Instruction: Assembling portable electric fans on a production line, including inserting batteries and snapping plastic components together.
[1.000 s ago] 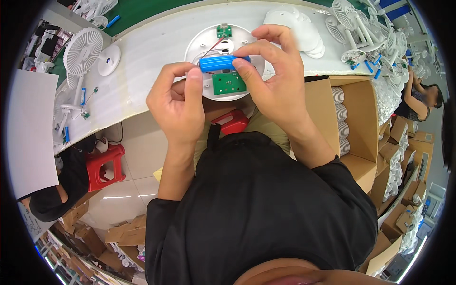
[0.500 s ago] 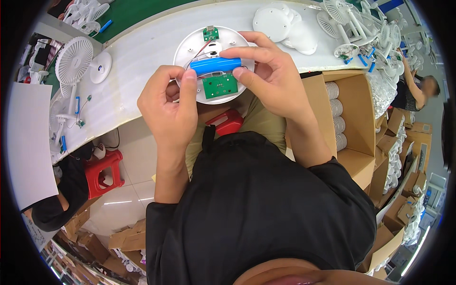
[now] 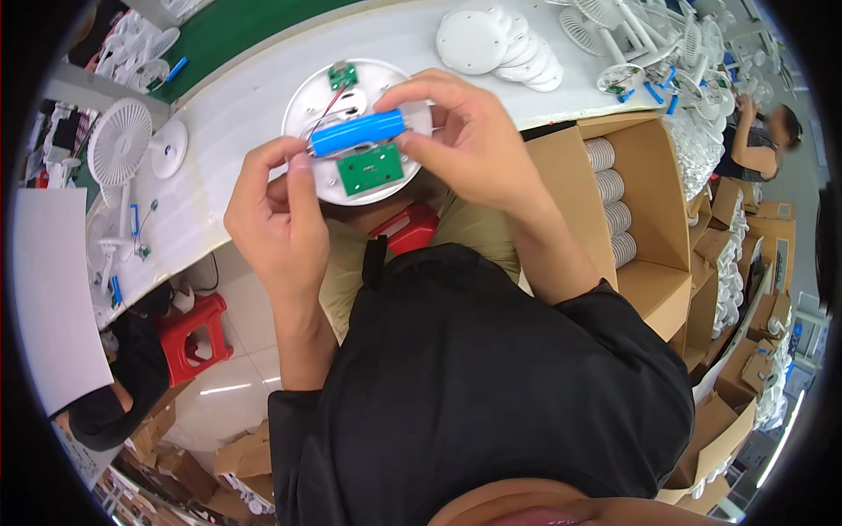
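A blue cylindrical battery [image 3: 358,132] lies across a round white fan base [image 3: 303,94], tilted a little up to the right. My left hand [image 3: 282,202] pinches its left end between thumb and fingers. At its right end, my right hand [image 3: 465,131] grips with the thumb below and the index finger above. Just below the battery a green circuit board [image 3: 370,170] sits in the base. A smaller green board [image 3: 343,75] is at the base's far edge, with red and dark wires running from it toward the battery.
Stacked white round covers [image 3: 474,42] lie on the white table [image 3: 237,96] beyond my right hand. White fans stand at left [image 3: 120,140] and far right. An open cardboard box [image 3: 649,193] holds stacked round parts. A red stool [image 3: 195,337] is at left; another person [image 3: 759,140] works far right.
The view has shifted, so table things sit differently in the picture. The battery now tilts up to the right, and the base has turned slightly with it. Both hands keep their grip.
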